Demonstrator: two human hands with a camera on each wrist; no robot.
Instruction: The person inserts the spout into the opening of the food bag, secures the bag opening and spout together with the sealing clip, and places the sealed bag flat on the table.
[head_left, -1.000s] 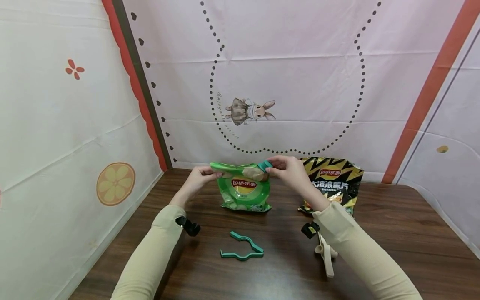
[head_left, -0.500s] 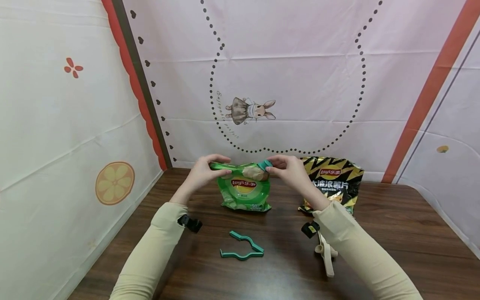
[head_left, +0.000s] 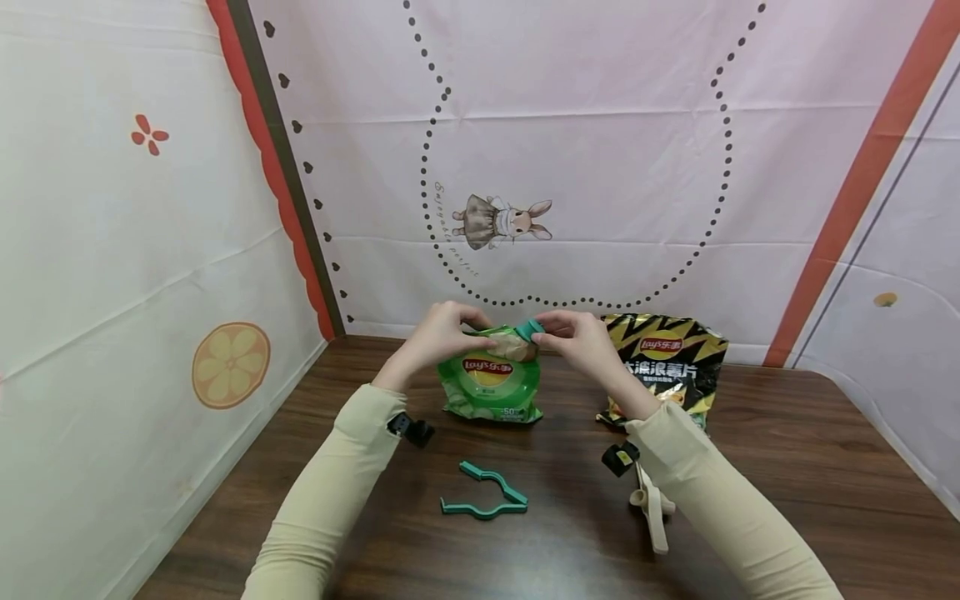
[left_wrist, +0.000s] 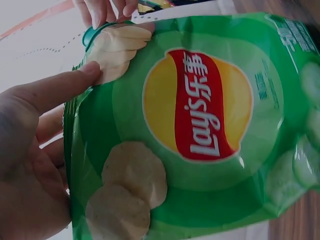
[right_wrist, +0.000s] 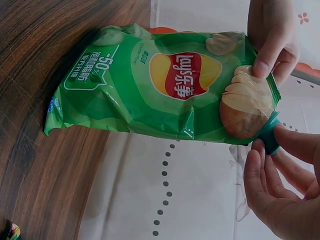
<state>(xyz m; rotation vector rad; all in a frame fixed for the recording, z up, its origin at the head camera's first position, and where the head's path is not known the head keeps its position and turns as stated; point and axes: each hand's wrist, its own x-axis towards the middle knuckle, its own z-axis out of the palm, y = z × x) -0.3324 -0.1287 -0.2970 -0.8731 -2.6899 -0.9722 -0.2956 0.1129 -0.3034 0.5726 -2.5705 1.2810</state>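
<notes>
The green bag of potato chips (head_left: 487, 379) stands upright on the table. At its top right corner sits a teal, round cap-like piece (right_wrist: 270, 134). My right hand (head_left: 577, 337) pinches that piece between thumb and fingers. My left hand (head_left: 442, 337) pinches the bag's top edge a little left of the piece, thumb (left_wrist: 90, 72) on the printed front and fingers behind. Whether the piece is fitted inside the bag's mouth or only touches its corner is hidden.
A hinged teal bag clip (head_left: 487, 500) lies spread on the wooden table (head_left: 555, 550) in front. Beige clip-like pieces (head_left: 654, 508) lie near the right forearm, which partly covers them. Behind that arm stands a black and yellow chip bag (head_left: 667, 367). A printed cloth (head_left: 600, 167) hangs at the back.
My left hand has slid rightward along the bag's top edge, from its left corner towards the teal piece. The right hand stays on the piece.
</notes>
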